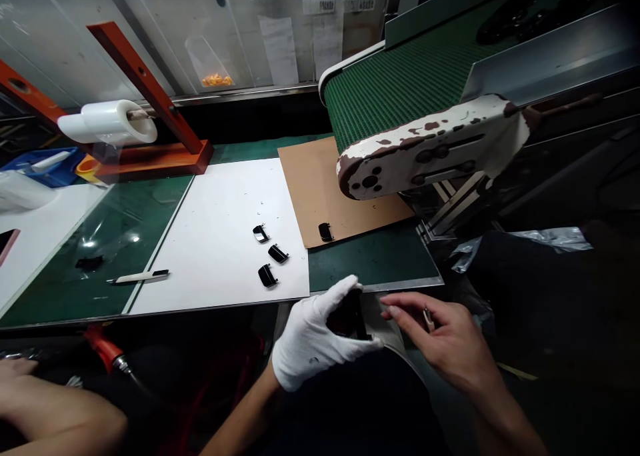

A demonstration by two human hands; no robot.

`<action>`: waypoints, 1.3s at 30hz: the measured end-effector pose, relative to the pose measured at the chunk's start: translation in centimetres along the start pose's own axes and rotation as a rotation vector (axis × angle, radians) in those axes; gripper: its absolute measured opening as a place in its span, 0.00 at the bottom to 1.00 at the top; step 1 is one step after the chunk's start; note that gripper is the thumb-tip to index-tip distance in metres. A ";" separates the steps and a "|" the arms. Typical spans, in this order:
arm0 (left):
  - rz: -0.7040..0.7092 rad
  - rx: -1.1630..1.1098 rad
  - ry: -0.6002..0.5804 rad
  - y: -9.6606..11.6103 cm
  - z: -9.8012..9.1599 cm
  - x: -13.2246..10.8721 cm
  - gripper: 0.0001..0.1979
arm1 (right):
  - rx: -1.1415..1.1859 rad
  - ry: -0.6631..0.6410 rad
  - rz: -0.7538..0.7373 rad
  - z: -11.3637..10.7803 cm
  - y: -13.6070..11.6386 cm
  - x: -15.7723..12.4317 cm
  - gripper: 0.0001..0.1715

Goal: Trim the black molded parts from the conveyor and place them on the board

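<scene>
A: Where was the dark part [358,316]?
B: In the gloved left hand [320,336], gripped between thumb and fingers, long axis running thumb to fingertips. The bare right hand [440,329] hung just right of it — apart, thumb and fingertip nearly meeting; I could not tell whether they pinched anything.
A: Writing?
B: Barcode labels [327,5] at the rear panel [145,9] — illegible.

Your gloved left hand [309,339] hid much of the dark piece [358,316] it held; a small pale object [429,319] in your right hand [450,336] showed too little to identify. The left edge cut off a co-worker's arm [55,409] and a pink-edged item [7,244]; dark shapes [507,19] on the conveyor [395,89] were indistinct
</scene>
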State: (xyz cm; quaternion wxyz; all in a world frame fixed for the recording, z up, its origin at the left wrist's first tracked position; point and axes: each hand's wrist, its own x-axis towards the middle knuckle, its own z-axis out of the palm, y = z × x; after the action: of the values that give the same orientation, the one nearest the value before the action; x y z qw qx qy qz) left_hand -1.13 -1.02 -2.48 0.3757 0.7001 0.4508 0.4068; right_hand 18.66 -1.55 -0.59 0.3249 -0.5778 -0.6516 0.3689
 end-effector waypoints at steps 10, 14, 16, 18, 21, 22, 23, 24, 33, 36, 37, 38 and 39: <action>0.037 0.213 -0.031 -0.3 0.1 -0.1 0.38 | 0.107 -0.233 0.046 0.3 -1.0 -0.4 0.15; 0.084 0.193 -0.056 -0.1 0.1 0.1 0.37 | 0.121 -0.307 0.112 0.0 -1.0 0.1 0.17; 0.103 0.181 -0.077 -0.1 0.1 0.2 0.37 | 0.116 -0.346 0.130 -0.2 -1.0 0.5 0.17; 0.111 0.174 -0.094 -0.1 0.1 0.3 0.36 | 0.107 -0.385 0.141 -0.3 -1.1 0.8 0.15; 0.116 0.172 -0.113 -0.1 0.0 0.4 0.37 | 0.104 -0.428 0.141 -0.6 -1.2 1.0 0.12; 0.119 0.167 -0.119 -0.1 0.0 0.4 0.38 | 0.106 -0.440 0.139 -0.7 -1.3 1.1 0.11; 0.125 0.161 -0.124 0.0 0.0 0.4 0.39 | 0.108 -0.451 0.137 -0.8 -1.4 1.1 0.10; 0.131 0.158 -0.128 0.0 0.0 0.4 0.39 | 0.105 -0.462 0.132 -0.9 -1.5 1.1 0.10; 0.234 0.183 -0.152 0.2 0.3 0.5 0.43 | -0.183 0.065 0.005 0.3 0.2 1.2 0.11; 0.198 0.158 -0.108 -0.1 0.5 0.5 0.42 | -0.046 0.120 0.020 0.3 1.6 0.0 0.11; 0.179 0.161 -0.107 -0.2 0.5 0.5 0.43 | -0.020 0.108 0.022 0.2 1.8 -0.5 0.10; 0.158 0.166 -0.114 -0.3 0.5 0.5 0.43 | 0.003 0.086 0.020 0.2 2.0 -1.0 0.09; 0.138 0.171 -0.130 -0.5 0.5 0.5 0.43 | 0.031 0.054 0.013 0.2 2.0 -1.4 0.09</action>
State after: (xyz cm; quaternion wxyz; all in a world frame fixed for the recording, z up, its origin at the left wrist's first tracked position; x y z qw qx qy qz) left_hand -0.68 -0.52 -2.98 0.3143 0.7838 0.4093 0.3454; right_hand 19.67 -2.83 -2.44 0.3487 -0.5866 -0.6330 0.3655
